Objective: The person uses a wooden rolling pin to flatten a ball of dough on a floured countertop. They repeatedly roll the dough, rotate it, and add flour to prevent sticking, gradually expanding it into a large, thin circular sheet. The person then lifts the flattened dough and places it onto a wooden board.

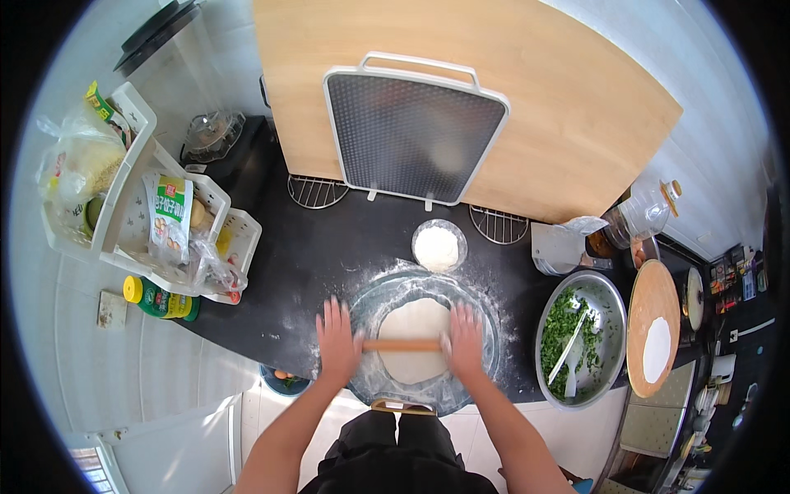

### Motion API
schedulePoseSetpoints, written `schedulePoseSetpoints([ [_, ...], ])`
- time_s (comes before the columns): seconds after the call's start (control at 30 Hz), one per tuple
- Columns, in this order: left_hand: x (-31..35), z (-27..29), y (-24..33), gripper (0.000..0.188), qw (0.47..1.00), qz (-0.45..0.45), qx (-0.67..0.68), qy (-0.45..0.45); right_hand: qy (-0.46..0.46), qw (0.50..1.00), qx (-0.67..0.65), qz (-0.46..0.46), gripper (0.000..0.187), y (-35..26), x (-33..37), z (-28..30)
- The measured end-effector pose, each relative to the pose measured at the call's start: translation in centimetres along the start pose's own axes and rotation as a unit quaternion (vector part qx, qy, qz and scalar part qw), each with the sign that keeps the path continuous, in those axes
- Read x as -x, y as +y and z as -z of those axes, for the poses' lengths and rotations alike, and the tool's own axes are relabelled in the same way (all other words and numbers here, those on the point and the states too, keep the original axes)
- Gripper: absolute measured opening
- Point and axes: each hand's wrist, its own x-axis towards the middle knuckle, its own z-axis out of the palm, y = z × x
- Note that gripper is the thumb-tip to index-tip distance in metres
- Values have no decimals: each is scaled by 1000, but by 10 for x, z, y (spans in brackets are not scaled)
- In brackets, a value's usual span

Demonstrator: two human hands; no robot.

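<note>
A wooden rolling pin (403,345) lies crosswise over a flattened sheet of pale dough (414,368). My left hand (336,342) rests at the pin's left end, palm down with the fingers stretched forward. At the other end, my right hand (464,339) is also flat with fingers extended. Flour whitens the fingers nearest the pin. Under the dough is a round, see-through board (485,362) dusted with flour, close to the counter's front edge. Just beyond it stands a small clear bowl (418,240) of white flour (437,248).
To the right, a steel bowl (613,346) holds chopped greens (562,321) and a white spatula (571,375). Beside it is a round wooden board (644,305) with a white disc on it. White baskets (218,202) of packages fill the left. A framed grey cutting board (415,132) leans behind.
</note>
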Motion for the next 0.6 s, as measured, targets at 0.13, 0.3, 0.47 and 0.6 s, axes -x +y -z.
schedulePoseSetpoints([
  [0.13,68,-3,4,77,996,-11,44,-79,-49,998,2,45,68,1,64,0],
  [0.3,-50,3,12,73,996,-56,61,39,37,999,-13,-12,65,4,-11,4],
  [0.47,-97,-9,23,68,997,-42,31,56,71,997,7,-27,55,-8,-25,3],
  [0.6,-14,-5,31,66,993,-78,51,-69,20,999,-21,25,42,-24,42,5],
])
